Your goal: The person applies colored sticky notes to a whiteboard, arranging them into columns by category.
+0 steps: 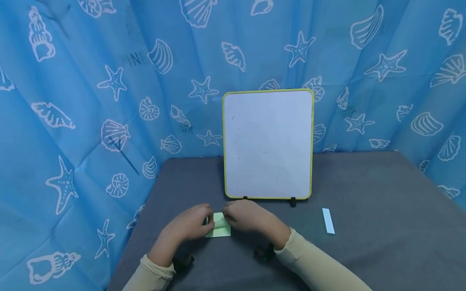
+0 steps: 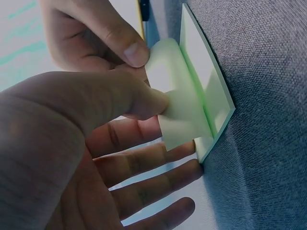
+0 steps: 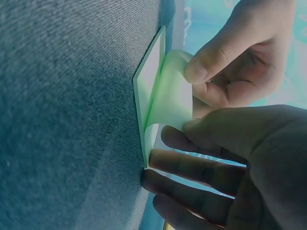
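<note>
A pale green pad of sticky notes lies on the grey table in front of the whiteboard. Its top sheet curls up from the pad, still joined along a line across it. My left hand pinches one side of that sheet between thumb and index finger. On the opposite side, the thumb and index finger of my right hand pinch the same sheet. In the right wrist view, the lower fingertips of the right hand are near the pad's edge; whether they touch it I cannot tell.
A whiteboard with a yellow frame stands upright on small black feet behind the hands. To the right lies a narrow light-blue strip-shaped pad on the grey table. A blue curtain with shell prints hangs behind.
</note>
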